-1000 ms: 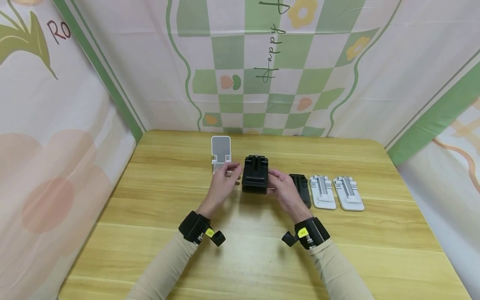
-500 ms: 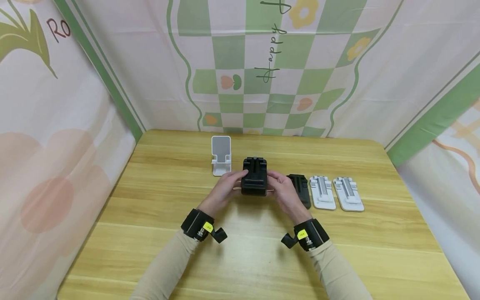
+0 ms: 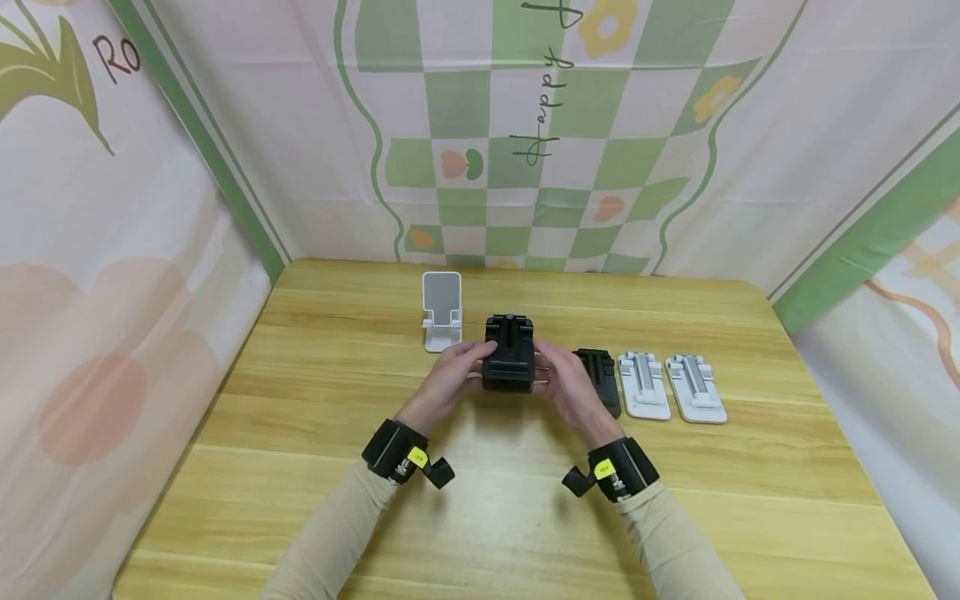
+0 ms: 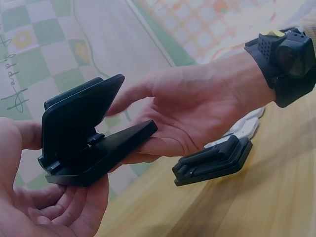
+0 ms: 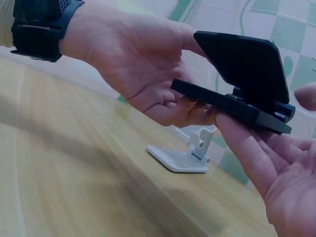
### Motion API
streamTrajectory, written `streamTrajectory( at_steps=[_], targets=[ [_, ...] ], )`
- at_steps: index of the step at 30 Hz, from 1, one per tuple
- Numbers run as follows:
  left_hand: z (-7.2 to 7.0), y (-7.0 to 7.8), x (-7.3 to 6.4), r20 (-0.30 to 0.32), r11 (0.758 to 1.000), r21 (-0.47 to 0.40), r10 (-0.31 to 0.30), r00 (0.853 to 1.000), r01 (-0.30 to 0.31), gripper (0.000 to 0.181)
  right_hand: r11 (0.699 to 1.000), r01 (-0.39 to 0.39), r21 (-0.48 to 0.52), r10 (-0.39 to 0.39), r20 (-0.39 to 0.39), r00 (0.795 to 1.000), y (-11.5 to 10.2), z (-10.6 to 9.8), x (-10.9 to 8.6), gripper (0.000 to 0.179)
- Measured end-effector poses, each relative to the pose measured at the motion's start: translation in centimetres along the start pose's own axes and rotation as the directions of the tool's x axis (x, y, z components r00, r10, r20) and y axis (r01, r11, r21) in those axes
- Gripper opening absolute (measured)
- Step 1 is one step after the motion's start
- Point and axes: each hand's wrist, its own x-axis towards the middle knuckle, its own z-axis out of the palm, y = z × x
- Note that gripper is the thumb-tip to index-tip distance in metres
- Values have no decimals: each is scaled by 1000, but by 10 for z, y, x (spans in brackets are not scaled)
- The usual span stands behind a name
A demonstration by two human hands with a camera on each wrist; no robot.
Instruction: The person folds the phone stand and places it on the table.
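Observation:
A black folding phone stand (image 3: 510, 358) is held up over the table between both hands. Its top plate is partly unfolded from the base, leaving a wedge-shaped gap in the left wrist view. My left hand (image 3: 447, 379) grips the left side, thumb on the upper part and fingers curled under the base. On the other side my right hand (image 3: 572, 383) holds the stand, its fingers (image 5: 247, 143) under the base in the right wrist view. An unfolded white phone stand (image 3: 442, 308) stands behind my left hand. Just right of my right hand lies a folded black phone stand (image 3: 602, 383).
Two folded white phone stands, one nearer (image 3: 644, 385) and one farther right (image 3: 697, 388), lie in a row with the folded black one. The wooden table (image 3: 495, 517) ends at a patterned cloth wall (image 3: 517, 192) at the back.
My left hand has come from beside the white stand to the black one and taken hold of its left side. The black stand has shifted slightly left and down, then stayed still.

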Motion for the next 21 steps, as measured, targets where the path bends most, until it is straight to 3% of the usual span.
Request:
streamTrajectory(
  at_steps=[9,13,21],
  targets=[
    [0,0,-1,-8,999,37,20,1000,-19,49,995,-47,-88,41,-60,997,-1,2,-1,47],
    [0,0,-1,-11,1000,25,12,1000,-12,49,996,-37,-85,32,-58,998,0,2,-1,45],
    [0,-3,0,-19,997,42,58,998,-57,45,997,-12,-70,10,-32,999,1,2,0,49]
  ],
)
